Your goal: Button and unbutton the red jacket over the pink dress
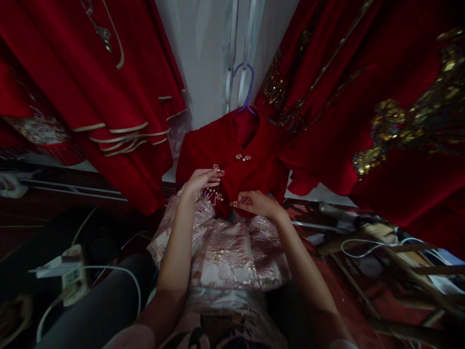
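A small red jacket (267,167) hangs in front of me on a purple hanger (250,87). Its collar is fastened by a beaded clasp (243,157), while the front lower down hangs apart. My left hand (203,182) grips the left front edge, its fingertips by another beaded clasp (219,170). Below those fingers dangles a further pearl-like ornament (214,195). My right hand (255,202) is closed, pinching the opposite front edge near a small gold loop (233,204). Pink brocade fabric with metallic thread (232,247) lies below the jacket, over my lap.
Large red garments hang on both sides, one with pale trim (127,128) and one with gold sequins (390,116). A white power strip (74,276) with cables is at lower left. Wooden stool-like frames (358,286) and a white cord (363,248) stand at right.
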Demonstrator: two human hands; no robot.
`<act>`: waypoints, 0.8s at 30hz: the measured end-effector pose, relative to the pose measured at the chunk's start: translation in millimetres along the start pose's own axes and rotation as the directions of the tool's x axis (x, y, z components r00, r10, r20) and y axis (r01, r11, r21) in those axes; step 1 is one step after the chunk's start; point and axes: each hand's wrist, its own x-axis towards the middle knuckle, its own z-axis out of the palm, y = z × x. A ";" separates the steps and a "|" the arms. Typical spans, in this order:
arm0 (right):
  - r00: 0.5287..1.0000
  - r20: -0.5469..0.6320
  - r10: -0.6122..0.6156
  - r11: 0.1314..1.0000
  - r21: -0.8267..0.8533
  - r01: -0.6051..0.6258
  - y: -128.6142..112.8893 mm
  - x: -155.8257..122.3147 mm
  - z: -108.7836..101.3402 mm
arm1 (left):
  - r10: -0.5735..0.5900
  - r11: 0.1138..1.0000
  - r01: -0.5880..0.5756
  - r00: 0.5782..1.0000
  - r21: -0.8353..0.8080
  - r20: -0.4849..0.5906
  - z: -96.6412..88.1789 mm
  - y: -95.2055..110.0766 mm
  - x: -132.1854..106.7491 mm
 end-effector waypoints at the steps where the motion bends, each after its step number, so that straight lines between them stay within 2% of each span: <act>1: 1.000 -0.003 0.000 1.000 -0.003 0.000 -0.6 0.2 0.3 | 0.000 1.000 0.000 1.000 -0.010 0.011 -0.4 1.0 -0.7; 9: 1.000 -0.008 -0.020 1.000 -0.017 0.020 3.5 1.6 4.7 | -0.007 1.000 0.007 1.000 0.019 -0.030 4.5 2.8 0.4; 16: 1.000 0.012 -0.023 0.999 -0.039 0.024 6.4 5.6 13.7 | 0.022 0.982 0.008 0.988 0.188 -0.154 12.8 0.5 8.5; 20: 1.000 0.002 -0.027 0.999 -0.045 0.028 6.9 6.8 17.0 | 0.109 0.937 -0.024 0.968 0.348 -0.227 11.0 -8.3 15.0; 24: 1.000 0.009 0.001 0.998 -0.069 0.000 6.0 4.9 13.6 | 0.249 0.850 -0.119 0.950 0.513 -0.191 8.7 -11.6 15.1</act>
